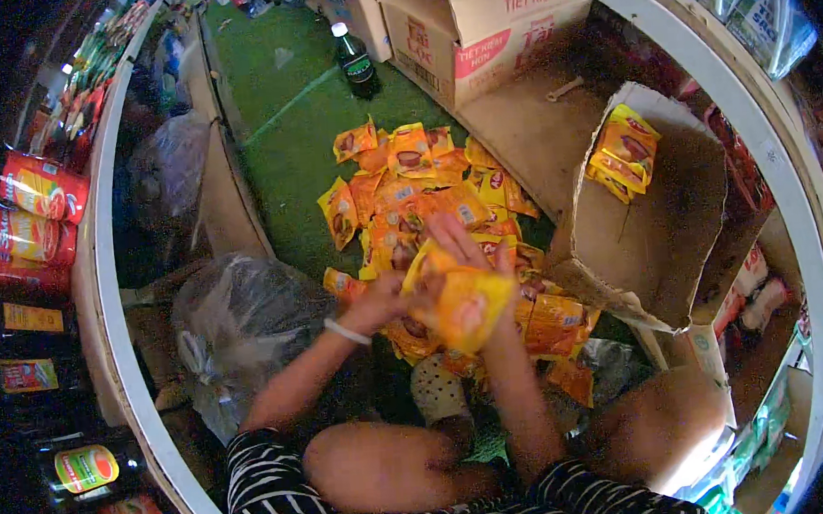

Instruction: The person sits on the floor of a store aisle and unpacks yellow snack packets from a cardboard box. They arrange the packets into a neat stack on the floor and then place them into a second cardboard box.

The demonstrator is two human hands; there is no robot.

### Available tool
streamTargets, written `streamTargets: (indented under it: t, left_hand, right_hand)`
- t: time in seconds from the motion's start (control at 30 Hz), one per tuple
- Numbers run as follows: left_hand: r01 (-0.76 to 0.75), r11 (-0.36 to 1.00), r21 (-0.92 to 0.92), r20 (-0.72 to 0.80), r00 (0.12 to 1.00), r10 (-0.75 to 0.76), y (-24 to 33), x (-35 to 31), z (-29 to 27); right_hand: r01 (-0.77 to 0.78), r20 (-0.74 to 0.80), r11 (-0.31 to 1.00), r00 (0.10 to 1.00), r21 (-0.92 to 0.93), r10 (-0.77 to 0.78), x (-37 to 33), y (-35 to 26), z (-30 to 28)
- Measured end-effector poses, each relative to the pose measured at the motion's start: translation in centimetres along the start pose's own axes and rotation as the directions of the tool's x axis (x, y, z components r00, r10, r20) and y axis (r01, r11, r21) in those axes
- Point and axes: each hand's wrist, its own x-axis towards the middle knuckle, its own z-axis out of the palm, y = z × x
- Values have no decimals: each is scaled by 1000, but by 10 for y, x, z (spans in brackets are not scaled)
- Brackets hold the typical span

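My left hand, with a white band at its wrist, is closed on a blurred yellow-orange food packet in front of me. My right hand has its fingers stretched out just beyond the packet, which covers part of its palm and wrist. I cannot tell whether the right palm bears any of its weight. Beneath both hands, a heap of similar orange and yellow packets spreads over the green floor mat. To the right, several of these packets lie inside an opened cardboard box.
A dark bottle with a white cap stands beyond the heap, near a large cardboard box. A filled grey plastic bag sits left of my forearm. Shelves with red packs line the left; my bent knees are close below.
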Motion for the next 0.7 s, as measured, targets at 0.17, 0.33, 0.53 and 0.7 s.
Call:
streamTargets:
  t: [0.17,0.33,0.53,0.7]
  left_hand:
    - [45,999,-14,-66,997,-46,-9,-9,-7]
    - [-167,985,-50,-116,980,160,-6,-13,-16]
    - [-197,960,-197,-392,914,107,21,-13,16]
    - [-312,656,687,-211,778,592,40,-12,33]
  right_hand:
    - [51,-282,985,955,-166,-97,-28,-30,-25]
    - [-326,-481,798,875,-506,52,-30,-1,-20]
    - [-186,-326,345,852,-920,-411,-15,8,21]
    - [-187,-358,320,674,-929,-646,-23,25,-47]
